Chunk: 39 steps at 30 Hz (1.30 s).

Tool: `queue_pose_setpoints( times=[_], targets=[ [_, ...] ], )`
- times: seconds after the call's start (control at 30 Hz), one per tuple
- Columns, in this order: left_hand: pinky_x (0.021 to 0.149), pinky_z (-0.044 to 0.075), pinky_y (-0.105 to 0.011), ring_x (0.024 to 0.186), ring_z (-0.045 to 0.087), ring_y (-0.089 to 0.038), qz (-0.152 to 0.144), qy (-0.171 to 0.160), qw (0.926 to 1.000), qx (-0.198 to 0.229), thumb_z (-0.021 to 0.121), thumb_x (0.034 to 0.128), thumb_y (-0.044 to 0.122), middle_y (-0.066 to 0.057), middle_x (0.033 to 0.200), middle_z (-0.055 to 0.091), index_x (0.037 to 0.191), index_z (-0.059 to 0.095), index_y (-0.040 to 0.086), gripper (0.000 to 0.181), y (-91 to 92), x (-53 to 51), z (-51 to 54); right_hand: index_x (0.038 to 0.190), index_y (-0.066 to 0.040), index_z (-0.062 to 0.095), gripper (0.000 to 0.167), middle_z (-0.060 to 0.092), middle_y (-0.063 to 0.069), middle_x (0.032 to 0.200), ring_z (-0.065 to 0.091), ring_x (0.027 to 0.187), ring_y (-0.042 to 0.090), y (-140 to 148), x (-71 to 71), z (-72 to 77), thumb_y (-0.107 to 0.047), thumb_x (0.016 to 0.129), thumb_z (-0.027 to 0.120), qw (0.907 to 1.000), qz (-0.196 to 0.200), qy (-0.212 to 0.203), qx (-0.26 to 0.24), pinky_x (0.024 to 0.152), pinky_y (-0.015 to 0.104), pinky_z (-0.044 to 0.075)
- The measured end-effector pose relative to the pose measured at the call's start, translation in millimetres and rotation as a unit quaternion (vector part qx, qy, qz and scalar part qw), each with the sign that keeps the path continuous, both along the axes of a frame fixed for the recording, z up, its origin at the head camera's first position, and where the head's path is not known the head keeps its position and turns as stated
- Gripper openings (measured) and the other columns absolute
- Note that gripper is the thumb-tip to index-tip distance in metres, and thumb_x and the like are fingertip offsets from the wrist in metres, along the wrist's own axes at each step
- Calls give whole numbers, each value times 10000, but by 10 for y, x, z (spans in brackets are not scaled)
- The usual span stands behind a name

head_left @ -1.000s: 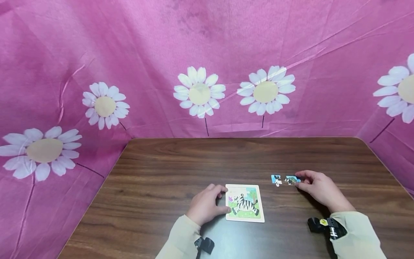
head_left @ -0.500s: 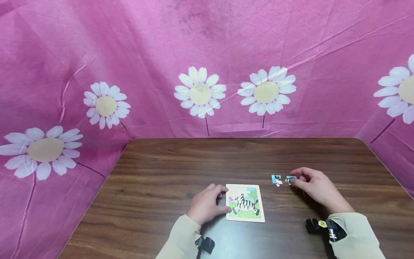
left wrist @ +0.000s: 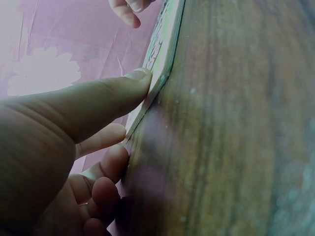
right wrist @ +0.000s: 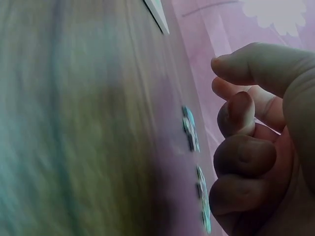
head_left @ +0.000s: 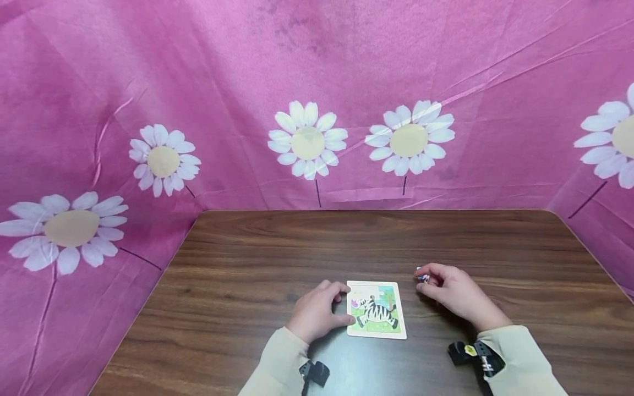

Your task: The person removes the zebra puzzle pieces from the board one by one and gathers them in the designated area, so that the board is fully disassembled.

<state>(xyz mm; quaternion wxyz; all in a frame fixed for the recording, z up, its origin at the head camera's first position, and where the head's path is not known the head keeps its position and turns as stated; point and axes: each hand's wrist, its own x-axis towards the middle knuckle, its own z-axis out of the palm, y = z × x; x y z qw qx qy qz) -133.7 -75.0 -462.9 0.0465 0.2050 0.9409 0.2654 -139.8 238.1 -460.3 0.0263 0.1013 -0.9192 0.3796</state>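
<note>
A square zebra jigsaw puzzle (head_left: 376, 311) in a pale frame lies flat on the table. My left hand (head_left: 317, 313) holds its left side, thumb on the frame's edge and index finger near the far left corner. To the right of the puzzle, my right hand (head_left: 458, 294) hovers over two loose puzzle pieces, thumb and index finger apart. The left puzzle piece (head_left: 422, 276) shows between those fingertips in the head view. In the right wrist view both lie on the table, the upper piece (right wrist: 191, 129) and the lower piece (right wrist: 203, 199), below the fingers with nothing gripped.
The brown wooden table (head_left: 277, 247) runs back to a pink cloth (head_left: 223, 82) printed with white daisies, which also hangs along its left and right sides. Each wrist carries a small black camera, such as the right wrist camera (head_left: 463, 352).
My right hand has moved left from the right puzzle piece to above the left one, covering the right piece in the head view. My left hand has stayed on the puzzle.
</note>
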Motion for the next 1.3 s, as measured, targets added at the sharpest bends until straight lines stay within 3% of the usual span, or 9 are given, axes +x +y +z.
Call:
queue_pose_setpoints(
  times=[0.5,0.7,1.0,1.3],
  targets=[
    [662,413,-271,761,520,-43,23,-15,10000,-47,867,723,418,127,931,552,1180,678,245,524,-5,-3,-2,1025,-122,737,179,503,-72,710,455,632,51,-433,-1,-64,-98,849,753,9961,774,-370,-217,573,258,387],
    [663,408,-270,758,512,-43,25,-102,9999,-78,864,729,424,128,929,546,1187,677,243,527,0,-4,-13,1032,-154,747,184,497,-83,706,447,629,51,-576,-18,-72,-103,856,742,9919,1119,-598,4,576,257,374],
    [654,401,-264,748,507,-37,20,-44,10000,-42,866,725,419,144,921,534,1183,677,249,523,13,-5,-16,993,-168,739,157,472,-92,680,424,608,45,-615,4,-43,-89,858,719,9919,1103,-556,295,566,256,350],
    [672,407,-281,761,509,-45,44,-93,9999,-69,867,729,419,131,931,542,1184,675,246,523,9,9,-10,923,-162,670,155,482,-54,684,443,609,100,-707,-10,-12,-67,807,708,9916,805,-839,570,567,261,339]
  ],
)
